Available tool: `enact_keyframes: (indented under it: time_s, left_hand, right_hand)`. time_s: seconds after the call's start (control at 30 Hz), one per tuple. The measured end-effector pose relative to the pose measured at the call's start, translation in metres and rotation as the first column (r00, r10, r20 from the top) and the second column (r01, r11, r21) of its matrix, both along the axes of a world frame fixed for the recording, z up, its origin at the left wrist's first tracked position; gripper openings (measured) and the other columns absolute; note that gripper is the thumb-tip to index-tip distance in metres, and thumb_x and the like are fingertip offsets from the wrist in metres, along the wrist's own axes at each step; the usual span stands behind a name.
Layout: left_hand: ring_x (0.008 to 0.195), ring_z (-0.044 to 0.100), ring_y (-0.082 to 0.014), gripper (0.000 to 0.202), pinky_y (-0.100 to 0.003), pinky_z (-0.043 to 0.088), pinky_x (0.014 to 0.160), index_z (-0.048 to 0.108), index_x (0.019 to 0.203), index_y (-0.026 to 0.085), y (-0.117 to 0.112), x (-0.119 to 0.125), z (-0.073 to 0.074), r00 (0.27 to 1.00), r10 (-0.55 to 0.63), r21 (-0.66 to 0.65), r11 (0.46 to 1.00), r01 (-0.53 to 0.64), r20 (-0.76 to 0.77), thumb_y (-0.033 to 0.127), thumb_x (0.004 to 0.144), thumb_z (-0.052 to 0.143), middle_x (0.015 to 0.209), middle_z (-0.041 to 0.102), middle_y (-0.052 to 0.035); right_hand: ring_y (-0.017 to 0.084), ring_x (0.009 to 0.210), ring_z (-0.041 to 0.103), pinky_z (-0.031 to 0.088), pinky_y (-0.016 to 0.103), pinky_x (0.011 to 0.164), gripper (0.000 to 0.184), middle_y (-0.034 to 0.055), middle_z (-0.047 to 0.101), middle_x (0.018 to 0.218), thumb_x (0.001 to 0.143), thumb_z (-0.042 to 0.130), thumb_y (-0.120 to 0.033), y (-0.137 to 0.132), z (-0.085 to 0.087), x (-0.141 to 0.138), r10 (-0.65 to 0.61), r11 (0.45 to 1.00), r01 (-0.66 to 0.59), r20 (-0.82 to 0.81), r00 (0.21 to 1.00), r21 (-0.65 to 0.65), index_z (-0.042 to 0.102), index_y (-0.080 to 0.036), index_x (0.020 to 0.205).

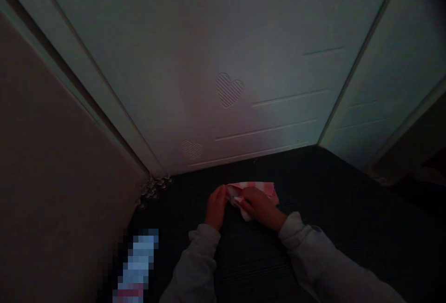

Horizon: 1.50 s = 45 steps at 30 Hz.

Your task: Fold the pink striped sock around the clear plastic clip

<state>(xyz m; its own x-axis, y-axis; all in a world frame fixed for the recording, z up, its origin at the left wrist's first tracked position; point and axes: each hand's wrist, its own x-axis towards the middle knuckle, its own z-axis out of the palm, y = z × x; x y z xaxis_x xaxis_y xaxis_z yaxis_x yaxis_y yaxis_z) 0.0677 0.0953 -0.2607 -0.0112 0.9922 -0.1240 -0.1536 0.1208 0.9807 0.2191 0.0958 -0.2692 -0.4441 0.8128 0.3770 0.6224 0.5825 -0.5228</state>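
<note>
A pink-and-white patterned cloth (269,188) lies bunched on the dark, wood-grained surface (251,266). My right hand (260,206) comes from the right with its fingers closed on the cloth's middle. At the cloth's left end, my left hand (216,205) pinches the edge with fingers pressed together. Between the hands, a fold opens to a paler, greyish inner side. Poor light hides the fingertips and the finer detail there.
Behind the surface rises a white panel (156,61) with grooved lines and hearts. A brownish wall (52,177) stands left. Small shiny round pieces (153,189) cluster in the left corner. A bright, pixelated oblong (137,261) is at lower left.
</note>
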Motion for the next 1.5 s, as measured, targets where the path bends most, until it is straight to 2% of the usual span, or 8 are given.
enact_keyframes:
  time_s: [0.07,0.17,0.27,0.43,0.6,1.03,1.27,1.5]
  left_hand:
    - [0.038,0.027,-0.0075,0.042,-0.022,0.019,0.04,0.053,0.062,0.017,0.002,-0.002,-0.003,0.999,0.022,0.053,0.998,-0.019,-0.045,0.057,0.071,0.047,0.042,0.035,0.0074]
    - [0.034,0.026,-0.0073,0.051,-0.023,0.018,0.038,0.048,0.048,0.017,0.005,-0.005,-0.008,0.992,0.012,0.072,0.997,-0.003,-0.123,0.062,0.071,0.041,0.034,0.029,0.0067]
    - [0.032,0.026,-0.0067,0.056,-0.023,0.019,0.036,0.043,0.041,0.017,0.008,-0.008,-0.008,0.988,-0.038,0.019,0.999,0.042,-0.15,0.065,0.071,0.039,0.032,0.029,0.0058]
    - [0.031,0.021,-0.005,0.05,-0.021,0.013,0.035,0.044,0.047,0.017,0.007,-0.009,-0.001,0.988,-0.1,-0.061,0.994,0.094,-0.115,0.063,0.068,0.045,0.034,0.027,0.0079]
    - [0.031,0.021,-0.0046,0.046,-0.021,0.013,0.035,0.042,0.048,0.018,0.006,-0.009,0.0,0.988,-0.118,-0.048,0.992,0.114,-0.096,0.058,0.07,0.048,0.035,0.026,0.0086]
    - [0.033,0.025,-0.0055,0.043,-0.02,0.027,0.034,0.046,0.056,0.017,0.007,-0.011,-0.001,0.973,-0.171,-0.002,0.985,0.173,-0.154,0.057,0.07,0.048,0.039,0.029,0.0091]
    - [0.032,0.027,-0.0059,0.042,-0.02,0.028,0.034,0.045,0.055,0.017,0.007,-0.01,-0.001,0.963,-0.187,-0.008,0.982,0.189,-0.195,0.056,0.072,0.045,0.037,0.028,0.0097]
    - [0.033,0.027,-0.0061,0.042,-0.02,0.029,0.034,0.046,0.056,0.017,0.008,-0.01,-0.002,0.955,-0.205,0.01,0.977,0.212,-0.217,0.056,0.074,0.043,0.037,0.028,0.0096]
  right_hand:
    - [0.019,0.073,0.051,0.039,0.031,0.068,0.023,0.0063,0.06,0.075,0.084,0.041,-0.024,0.0,0.002,0.002,-0.013,0.999,0.012,0.024,1.0,0.05,0.059,-0.016,0.073]
    - [0.02,0.078,0.051,0.038,0.032,0.072,0.021,0.0067,0.06,0.078,0.084,0.042,-0.025,0.0,0.006,0.006,-0.034,0.993,0.03,0.033,0.999,0.112,0.061,-0.016,0.081]
    - [0.021,0.079,0.051,0.038,0.033,0.072,0.02,0.0072,0.06,0.08,0.083,0.045,-0.027,0.0,0.01,0.008,-0.069,0.986,0.061,0.045,0.997,0.158,0.062,-0.017,0.085]
    - [0.021,0.077,0.051,0.036,0.033,0.07,0.02,0.0074,0.061,0.079,0.084,0.046,-0.029,-0.001,0.014,0.01,-0.085,0.974,0.063,0.092,0.992,0.22,0.062,-0.018,0.083]
    - [0.021,0.079,0.051,0.036,0.033,0.071,0.02,0.008,0.061,0.082,0.084,0.046,-0.027,-0.002,0.014,0.01,-0.08,0.974,0.06,0.085,0.993,0.217,0.062,-0.017,0.091]
    - [0.021,0.083,0.053,0.039,0.033,0.075,0.026,0.0071,0.061,0.089,0.083,0.044,-0.024,-0.002,0.012,0.008,-0.082,0.982,0.083,-0.015,0.997,0.169,0.056,-0.02,0.107]
    - [0.019,0.081,0.053,0.039,0.031,0.071,0.016,0.0063,0.06,0.085,0.082,0.046,-0.023,-0.003,0.013,0.008,-0.106,0.971,0.117,-0.062,0.992,0.211,0.059,-0.017,0.09]
    - [0.019,0.076,0.054,0.038,0.031,0.071,0.018,0.0053,0.061,0.078,0.083,0.044,-0.023,-0.002,0.014,0.008,-0.117,0.983,0.123,-0.053,0.992,0.138,0.06,-0.016,0.08]
